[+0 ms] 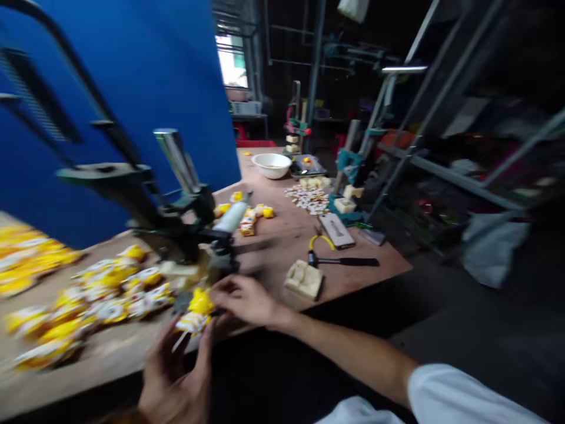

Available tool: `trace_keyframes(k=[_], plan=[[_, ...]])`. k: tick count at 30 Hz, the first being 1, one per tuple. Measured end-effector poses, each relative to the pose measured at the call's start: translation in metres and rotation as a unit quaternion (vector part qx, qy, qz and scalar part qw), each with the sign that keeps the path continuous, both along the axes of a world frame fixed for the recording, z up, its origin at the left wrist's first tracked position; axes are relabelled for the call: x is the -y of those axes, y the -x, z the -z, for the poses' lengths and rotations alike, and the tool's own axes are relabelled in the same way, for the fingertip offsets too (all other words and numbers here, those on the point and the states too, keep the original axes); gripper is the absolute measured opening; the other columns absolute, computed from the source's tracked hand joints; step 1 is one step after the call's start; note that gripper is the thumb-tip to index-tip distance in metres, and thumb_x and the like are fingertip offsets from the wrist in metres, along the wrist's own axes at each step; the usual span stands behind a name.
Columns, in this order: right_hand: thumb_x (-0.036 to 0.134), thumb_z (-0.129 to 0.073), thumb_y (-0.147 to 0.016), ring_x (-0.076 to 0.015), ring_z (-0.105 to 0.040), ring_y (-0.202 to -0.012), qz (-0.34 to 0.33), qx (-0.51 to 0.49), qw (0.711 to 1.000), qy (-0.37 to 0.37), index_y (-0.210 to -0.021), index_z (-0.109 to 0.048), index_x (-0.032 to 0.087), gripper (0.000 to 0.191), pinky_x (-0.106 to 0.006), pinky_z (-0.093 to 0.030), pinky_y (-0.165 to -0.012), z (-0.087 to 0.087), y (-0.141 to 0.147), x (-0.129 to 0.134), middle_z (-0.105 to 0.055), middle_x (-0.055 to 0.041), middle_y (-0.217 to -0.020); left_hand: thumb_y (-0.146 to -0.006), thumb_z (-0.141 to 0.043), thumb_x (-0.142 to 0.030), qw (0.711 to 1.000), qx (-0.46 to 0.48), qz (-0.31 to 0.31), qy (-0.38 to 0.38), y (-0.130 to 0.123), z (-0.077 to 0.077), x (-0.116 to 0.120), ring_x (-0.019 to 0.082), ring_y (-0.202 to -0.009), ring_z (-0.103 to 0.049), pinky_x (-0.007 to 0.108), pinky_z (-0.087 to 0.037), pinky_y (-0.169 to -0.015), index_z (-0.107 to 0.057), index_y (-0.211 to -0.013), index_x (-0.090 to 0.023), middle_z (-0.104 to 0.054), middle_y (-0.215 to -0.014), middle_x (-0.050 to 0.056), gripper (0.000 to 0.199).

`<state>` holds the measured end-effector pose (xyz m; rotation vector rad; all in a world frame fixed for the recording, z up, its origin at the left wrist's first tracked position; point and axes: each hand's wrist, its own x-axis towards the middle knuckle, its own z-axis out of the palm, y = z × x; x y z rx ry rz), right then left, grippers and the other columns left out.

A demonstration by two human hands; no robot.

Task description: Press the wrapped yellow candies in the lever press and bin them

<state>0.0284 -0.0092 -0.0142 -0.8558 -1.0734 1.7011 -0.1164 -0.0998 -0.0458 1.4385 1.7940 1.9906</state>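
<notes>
A yellow-and-white packet point(194, 312) is positioned at the near edge of the plywood desk point(278, 247), between the two hands and just in front of a dark bench-mounted lever press point(145, 194). The right hand point(247, 300) is held above the packet with its fingers point(229, 288) curled downward, while the left hand point(176, 377) is raised from below with its digits spread. Because of motion blur, it cannot be told whether the packet is gripped or merely touched by either hand. A loose heap of similar yellow packets point(88, 300) is spread on the left, and a hammer point(339, 261) and a foam block point(303, 280) lie to the right. The packet could be dropped over the near edge if it is insecurely held, since little desk lies beneath it. Fingers could be pinched if the press were operated while they remained close to its moving parts. Packets from the heap could also be knocked to the floor by a careless sweep of the left forearm, as they lie loosely and close to the edge.
</notes>
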Motion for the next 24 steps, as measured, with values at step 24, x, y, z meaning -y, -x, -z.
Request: trace_keyframes(k=[24], plan=[[0.08, -0.035, -0.11, -0.0136, -0.074, -0.087, 0.071, -0.147, 0.973, -0.16, -0.087, -0.063, 0.023, 0.068, -0.023, -0.063, -0.071, -0.196, -0.038, -0.064, -0.069, -0.0016, -0.086, -0.083, -0.096, -0.03, 0.999, 0.021, -0.015, 0.019, -0.015, 0.007, -0.077, 0.03, -0.135, -0.073, 0.044, -0.062, -0.114, -0.035, -0.163, -0.026, -0.069, -0.149, 0.017, 0.1]])
